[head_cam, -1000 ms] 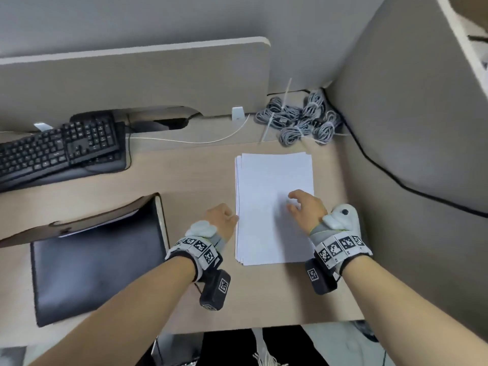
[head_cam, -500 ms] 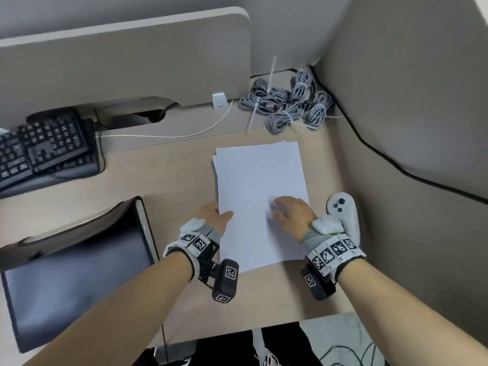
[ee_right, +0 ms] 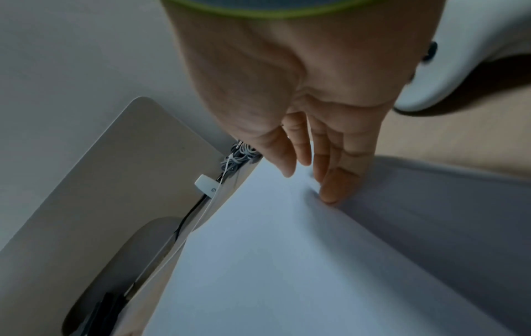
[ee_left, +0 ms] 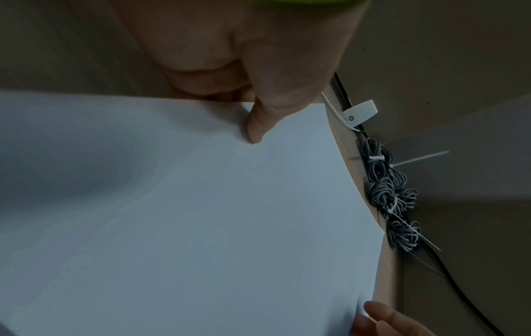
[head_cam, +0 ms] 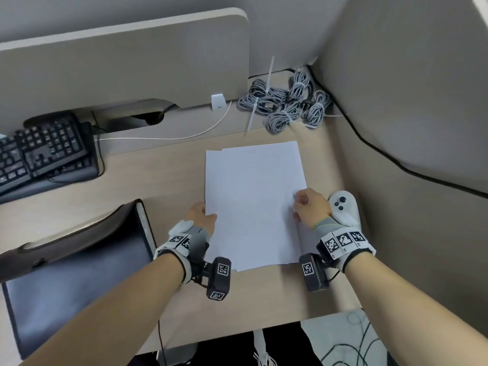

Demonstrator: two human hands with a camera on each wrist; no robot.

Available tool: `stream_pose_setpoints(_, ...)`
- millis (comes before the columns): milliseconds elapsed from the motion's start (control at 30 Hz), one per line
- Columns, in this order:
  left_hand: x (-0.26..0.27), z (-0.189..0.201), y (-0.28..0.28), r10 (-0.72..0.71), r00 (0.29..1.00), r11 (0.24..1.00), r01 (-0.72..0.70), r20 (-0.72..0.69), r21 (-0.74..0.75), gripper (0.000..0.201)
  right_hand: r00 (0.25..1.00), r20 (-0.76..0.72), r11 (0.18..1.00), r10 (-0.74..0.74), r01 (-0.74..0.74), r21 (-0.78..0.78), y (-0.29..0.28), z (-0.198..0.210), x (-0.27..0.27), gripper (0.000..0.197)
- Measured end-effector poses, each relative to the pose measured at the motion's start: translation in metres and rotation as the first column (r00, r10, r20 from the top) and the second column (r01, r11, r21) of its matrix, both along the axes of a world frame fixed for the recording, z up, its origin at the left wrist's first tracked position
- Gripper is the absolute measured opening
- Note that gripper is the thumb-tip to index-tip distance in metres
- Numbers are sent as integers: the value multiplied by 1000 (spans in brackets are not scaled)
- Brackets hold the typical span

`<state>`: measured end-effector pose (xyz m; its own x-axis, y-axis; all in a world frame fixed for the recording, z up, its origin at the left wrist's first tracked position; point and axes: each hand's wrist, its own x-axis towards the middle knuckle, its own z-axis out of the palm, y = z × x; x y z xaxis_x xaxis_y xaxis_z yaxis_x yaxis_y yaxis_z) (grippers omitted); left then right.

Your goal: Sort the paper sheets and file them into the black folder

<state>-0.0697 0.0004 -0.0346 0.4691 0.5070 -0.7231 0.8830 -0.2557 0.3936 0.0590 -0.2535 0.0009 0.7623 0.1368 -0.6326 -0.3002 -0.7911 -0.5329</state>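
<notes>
A stack of white paper sheets (head_cam: pixel 253 202) lies on the desk's middle, its top corners slightly fanned. My left hand (head_cam: pixel 208 213) holds the stack's left edge. In the left wrist view the left hand (ee_left: pixel 252 118) has its thumb on top of the sheets (ee_left: pixel 201 216) and its fingers tucked below. My right hand (head_cam: pixel 297 204) grips the right edge. In the right wrist view the right hand (ee_right: pixel 310 179) shows thumb and fingertips at the raised edge of the paper (ee_right: pixel 273 261). The black folder (head_cam: pixel 79 273) lies open at the left.
A black keyboard (head_cam: pixel 39 151) sits at the far left. Bundled grey cables (head_cam: pixel 287 107) and a white cable (head_cam: pixel 169 137) lie behind the paper. A partition wall (head_cam: pixel 409 101) with a black cord (head_cam: pixel 396 165) closes the right side. The desk's front edge (head_cam: pixel 250 328) is near.
My right hand slid from the sheet's middle to its right edge. My left thumb came over the left edge. The stack now sits slightly turned, its sheets less squared.
</notes>
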Motion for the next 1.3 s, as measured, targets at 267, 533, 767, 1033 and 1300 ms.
stream_pose_setpoints(267,-5,11,-15,42,997,998,-45,71,43,21,995,-100,996,24,-15,91,5,-1,-5,10)
stream_pose_setpoints(533,-6,21,-21,64,981,998,-63,185,-14,42,996,-24,996,87,-87,-11,12,1,-14,46)
stream_pose_setpoints(767,-8,33,-15,51,989,997,-41,136,-70,39,999,-38,999,16,-18,-51,1,-1,-9,39)
stream_pose_setpoints(1033,-8,31,-15,59,994,997,-54,96,-57,32,1000,-15,997,-6,5,-73,-8,-2,-8,34)
stream_pose_setpoints(1300,-17,28,-8,143,976,983,-120,164,-142,32,1000,3,996,-27,27,-85,-9,-6,-11,22)
